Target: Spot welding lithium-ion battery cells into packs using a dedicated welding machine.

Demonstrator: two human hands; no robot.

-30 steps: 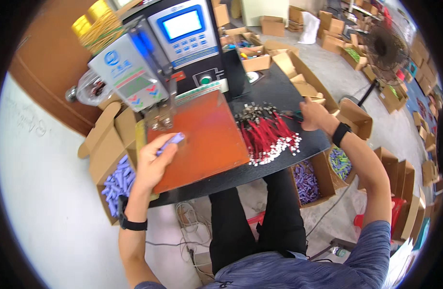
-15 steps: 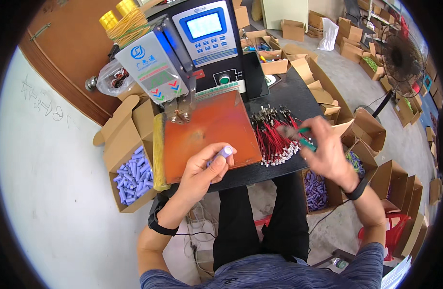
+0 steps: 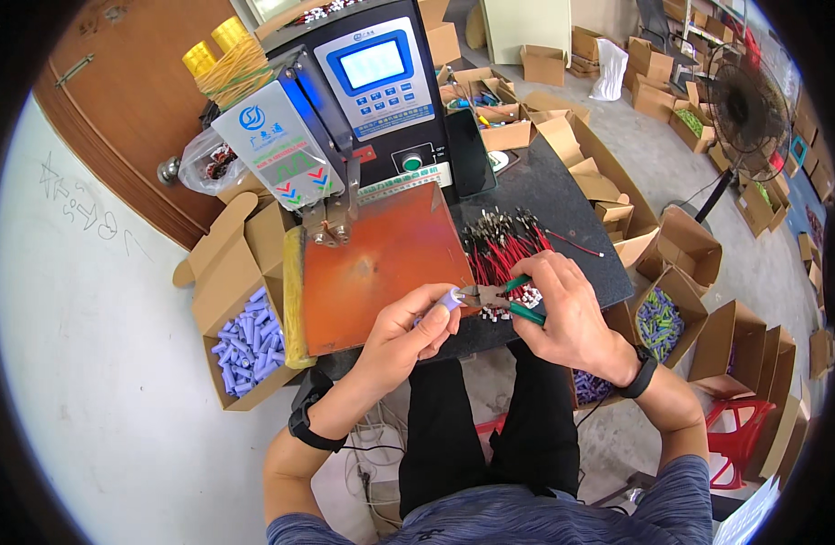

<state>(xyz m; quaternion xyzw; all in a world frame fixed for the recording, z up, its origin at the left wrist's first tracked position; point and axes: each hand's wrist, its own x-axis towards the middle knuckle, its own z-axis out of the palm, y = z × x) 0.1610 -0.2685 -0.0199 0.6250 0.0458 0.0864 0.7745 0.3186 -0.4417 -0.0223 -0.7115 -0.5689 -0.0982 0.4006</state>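
My left hand (image 3: 401, 334) is closed around a purple cylindrical battery cell (image 3: 449, 299), its end tilted up past the thumb and fingertips. In my right hand (image 3: 570, 313) is a pair of green-handled cutting pliers (image 3: 490, 297), with the fingers wrapped around the handles. The jaw tips meet the upper end of the cell; whether they grip anything there is too small to tell. Both hands are over the front edge of the orange-brown work mat (image 3: 363, 295). Just beyond my right hand lies a bunch of red and black wire leads (image 3: 499, 245) with white connectors.
Behind the mat stands a spot-welding machine (image 3: 376, 68) with a lit screen; its welding head (image 3: 276, 141) overhangs the mat. A cardboard box of purple cells (image 3: 251, 350) is at the left. More boxes (image 3: 658, 322) of cells stand at the right, near a fan (image 3: 746, 109).
My right hand has moved left with the pliers, bringing their jaws to the cell's end. My left hand has shifted slightly right with the cell. One lead now lies apart, stretched rightward.
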